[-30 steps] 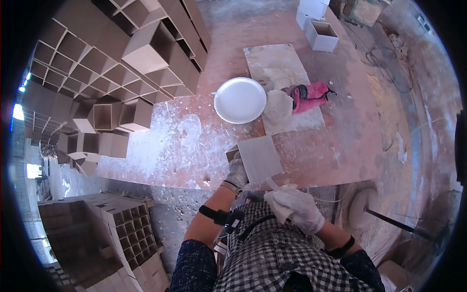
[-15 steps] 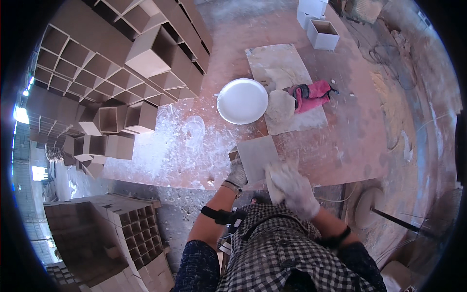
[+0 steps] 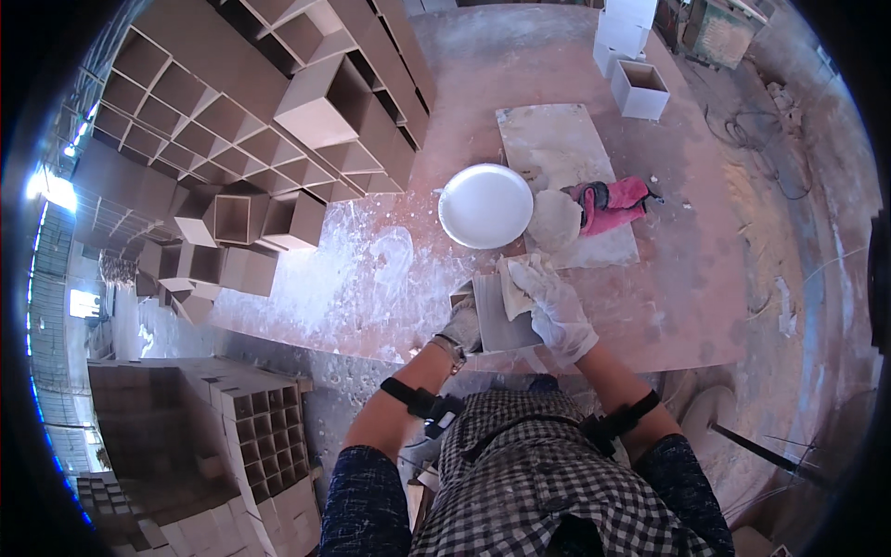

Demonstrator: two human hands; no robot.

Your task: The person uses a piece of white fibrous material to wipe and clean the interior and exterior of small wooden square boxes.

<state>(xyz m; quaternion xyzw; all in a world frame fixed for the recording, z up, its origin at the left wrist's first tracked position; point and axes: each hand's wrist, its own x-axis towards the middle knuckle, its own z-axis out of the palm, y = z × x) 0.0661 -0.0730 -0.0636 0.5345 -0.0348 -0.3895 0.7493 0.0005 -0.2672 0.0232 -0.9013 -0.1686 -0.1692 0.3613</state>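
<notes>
On the table near its front edge lies a grey-faced box [image 3: 497, 325]. My left hand [image 3: 460, 325], in a pale work glove, grips it at its open left end, and some fingers are hidden there. My right hand [image 3: 555, 311], in a whitish glove, is closed on a folded cream cloth [image 3: 516, 289]. That cloth rests on the upper face of the box, towards its far right corner. Just beyond is a round white tub [image 3: 485, 206], beside a pale rounded lump [image 3: 555, 223] and a pink and black cloth [image 3: 613, 206].
Brown open-ended boxes [image 3: 336, 100] are stacked high at the table's left. White boxes [image 3: 639, 90] stand at the far right. A flat board [image 3: 557, 139] lies under the cloth and lump. Below the table at left sits a crate with a gridded stack [image 3: 269, 441].
My right hand has moved away from me, carrying the cream cloth from the box's near right edge to its far side. My left hand keeps its hold. The whole view has shifted slightly.
</notes>
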